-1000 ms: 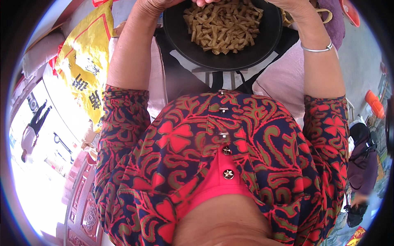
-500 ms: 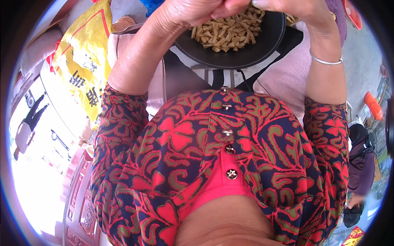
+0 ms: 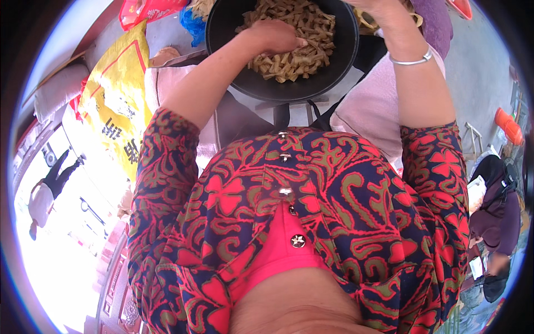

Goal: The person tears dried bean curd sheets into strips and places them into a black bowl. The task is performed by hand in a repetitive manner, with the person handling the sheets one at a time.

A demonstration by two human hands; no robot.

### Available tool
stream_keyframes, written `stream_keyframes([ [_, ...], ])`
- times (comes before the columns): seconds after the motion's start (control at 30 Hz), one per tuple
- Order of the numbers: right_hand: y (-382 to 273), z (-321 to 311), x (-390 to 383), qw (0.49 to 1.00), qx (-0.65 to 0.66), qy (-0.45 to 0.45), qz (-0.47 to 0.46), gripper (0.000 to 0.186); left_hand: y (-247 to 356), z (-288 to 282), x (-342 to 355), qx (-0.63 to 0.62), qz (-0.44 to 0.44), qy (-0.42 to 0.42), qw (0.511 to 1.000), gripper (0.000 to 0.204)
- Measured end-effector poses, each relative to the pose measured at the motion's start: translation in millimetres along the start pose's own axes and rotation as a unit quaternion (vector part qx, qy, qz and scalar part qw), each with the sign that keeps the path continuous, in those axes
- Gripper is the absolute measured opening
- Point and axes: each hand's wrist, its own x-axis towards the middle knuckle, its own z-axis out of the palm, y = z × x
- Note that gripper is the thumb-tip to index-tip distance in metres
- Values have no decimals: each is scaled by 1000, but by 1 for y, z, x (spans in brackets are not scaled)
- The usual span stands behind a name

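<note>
A wide black pan (image 3: 231,67) sits between my knees at the top of the view, heaped with short brown strip-like pieces (image 3: 297,67). My left hand (image 3: 277,39) is down among the pieces, its fingers curled together with their tips partly buried, so what they grip is hidden. My right hand (image 3: 371,8) is above the pan's right rim at the top edge, its fingers mostly cut off by the frame. Pale pink cloth (image 3: 361,106) lies over my legs on both sides.
A yellow sack (image 3: 117,89), a red bag (image 3: 150,11) and a blue bag (image 3: 194,25) lie at left. A person (image 3: 47,195) stands far left. Another person (image 3: 495,211) is at right near orange plastic containers (image 3: 509,128) and a small metal frame (image 3: 473,136).
Both hands were together above the pan's far side; my left hand has since come down into the pieces, while my right remains high, shifted slightly left with the pan in view.
</note>
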Motion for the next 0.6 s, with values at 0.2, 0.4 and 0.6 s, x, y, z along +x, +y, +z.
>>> stream_keyframes([
  [0.2,-1,-10,-2,996,-70,40,48,28,0,48,69,23,33,67,997,34],
  [0.4,-5,-16,2,994,-94,48,13,25,-11,86,90,24,-36,78,996,41],
  [0.6,-4,-21,-1,981,-191,-44,12,29,-13,0,20,43,123,31,991,33],
])
